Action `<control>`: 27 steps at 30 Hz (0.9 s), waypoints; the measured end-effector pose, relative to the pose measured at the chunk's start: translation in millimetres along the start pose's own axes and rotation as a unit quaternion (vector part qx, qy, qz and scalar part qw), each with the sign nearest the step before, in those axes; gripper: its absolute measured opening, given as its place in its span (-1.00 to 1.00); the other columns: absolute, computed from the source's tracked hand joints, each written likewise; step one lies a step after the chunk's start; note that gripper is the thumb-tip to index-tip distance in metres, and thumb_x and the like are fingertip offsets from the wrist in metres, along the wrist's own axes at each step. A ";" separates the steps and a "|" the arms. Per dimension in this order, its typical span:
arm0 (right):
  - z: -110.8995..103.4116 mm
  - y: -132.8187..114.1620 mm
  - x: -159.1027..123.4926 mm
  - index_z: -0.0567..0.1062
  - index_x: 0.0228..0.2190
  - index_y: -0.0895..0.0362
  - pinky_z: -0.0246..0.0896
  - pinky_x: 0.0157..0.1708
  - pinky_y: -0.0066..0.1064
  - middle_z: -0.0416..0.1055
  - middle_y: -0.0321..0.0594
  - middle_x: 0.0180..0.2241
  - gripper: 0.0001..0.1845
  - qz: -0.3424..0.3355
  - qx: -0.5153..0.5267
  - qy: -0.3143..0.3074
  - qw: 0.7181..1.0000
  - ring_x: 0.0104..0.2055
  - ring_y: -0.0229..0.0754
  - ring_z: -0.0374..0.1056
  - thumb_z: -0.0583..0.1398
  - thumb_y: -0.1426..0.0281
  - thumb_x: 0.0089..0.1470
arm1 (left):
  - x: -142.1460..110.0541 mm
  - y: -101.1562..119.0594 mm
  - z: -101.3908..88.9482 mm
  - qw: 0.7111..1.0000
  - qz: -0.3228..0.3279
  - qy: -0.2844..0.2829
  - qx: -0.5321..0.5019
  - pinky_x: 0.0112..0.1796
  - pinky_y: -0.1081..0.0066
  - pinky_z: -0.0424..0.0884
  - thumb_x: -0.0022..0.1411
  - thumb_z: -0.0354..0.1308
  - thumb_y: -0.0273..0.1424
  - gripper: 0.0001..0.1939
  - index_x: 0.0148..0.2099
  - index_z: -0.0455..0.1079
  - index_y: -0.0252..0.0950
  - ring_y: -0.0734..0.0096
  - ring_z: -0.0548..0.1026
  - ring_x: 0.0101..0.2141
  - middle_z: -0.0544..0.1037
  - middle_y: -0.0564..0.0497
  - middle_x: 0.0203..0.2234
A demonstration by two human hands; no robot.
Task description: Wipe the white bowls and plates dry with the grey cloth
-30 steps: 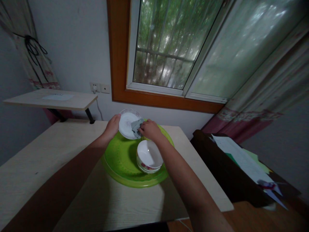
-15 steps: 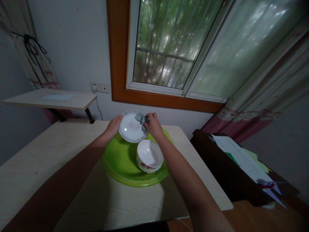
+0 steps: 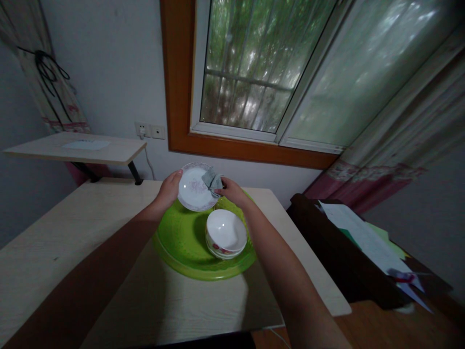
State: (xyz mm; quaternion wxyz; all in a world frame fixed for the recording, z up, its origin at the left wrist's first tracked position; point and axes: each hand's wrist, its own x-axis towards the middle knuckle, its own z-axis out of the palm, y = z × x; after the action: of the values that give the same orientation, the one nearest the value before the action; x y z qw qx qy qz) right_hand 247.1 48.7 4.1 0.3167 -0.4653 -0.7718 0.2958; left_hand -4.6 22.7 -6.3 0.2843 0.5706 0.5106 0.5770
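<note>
A white plate (image 3: 194, 189) with a patterned rim is held tilted above the green tray (image 3: 178, 247). My left hand (image 3: 169, 190) grips its left edge, thumb on the rim. In my right hand (image 3: 230, 190) is a grey cloth (image 3: 211, 180), pinched and lying against the plate's right side; the fingertips are partly hidden by it. Below the plate, a stack of white bowls (image 3: 225, 231) with a red floral pattern stands in the tray, close to my right forearm.
The tray rests on a pale wooden table (image 3: 123, 300). A raised shelf (image 3: 47, 148) with a paper sheet stands at the left. Beyond the table's right edge, papers (image 3: 359, 237) lie on a dark piece of furniture. A window (image 3: 250, 72) is behind.
My right hand has turned and shifted slightly, so more of the cloth shows over the plate's right side. The plate has moved slightly up and left. The bowls stay put.
</note>
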 end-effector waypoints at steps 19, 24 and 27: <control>3.1 6.2 6.1 0.56 -0.16 0.18 0.23 -0.23 -0.42 0.57 0.00 -0.13 -0.70 0.092 -0.231 0.083 0.965 -0.14 -0.07 0.47 0.17 0.25 0.21 | -1.8 -0.9 5.0 0.995 -0.018 -0.088 -0.033 0.04 0.16 0.39 0.25 -0.05 0.13 -0.31 -0.01 0.50 -0.38 0.10 0.53 -0.05 0.61 -0.21 -0.07; 7.1 10.3 5.2 0.46 -0.06 0.21 0.27 -0.12 -0.38 0.52 -0.04 -0.08 -0.60 -0.004 -0.172 0.117 0.978 -0.11 -0.10 0.42 0.26 0.42 0.03 | -1.6 -1.9 5.8 0.995 -0.019 -0.098 -0.012 0.03 0.19 0.39 0.26 -0.05 0.08 -0.37 -0.03 0.51 -0.36 0.12 0.53 -0.06 0.61 -0.20 -0.06; 8.5 12.6 6.3 0.42 0.00 0.20 0.27 -0.03 -0.35 0.46 -0.06 -0.02 -0.52 -0.031 -0.137 0.142 0.980 -0.04 -0.13 0.39 0.23 0.49 -0.02 | -1.6 -1.2 5.5 0.995 -0.016 -0.094 -0.002 0.02 0.19 0.39 0.28 -0.08 0.07 -0.38 -0.07 0.51 -0.35 0.13 0.53 -0.08 0.62 -0.20 -0.10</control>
State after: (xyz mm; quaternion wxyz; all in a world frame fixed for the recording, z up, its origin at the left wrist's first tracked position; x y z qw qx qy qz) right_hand 245.0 57.9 -9.4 0.3653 -0.5169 -0.7666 0.1085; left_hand 0.6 23.1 -9.0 0.3415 0.6136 0.4895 0.5170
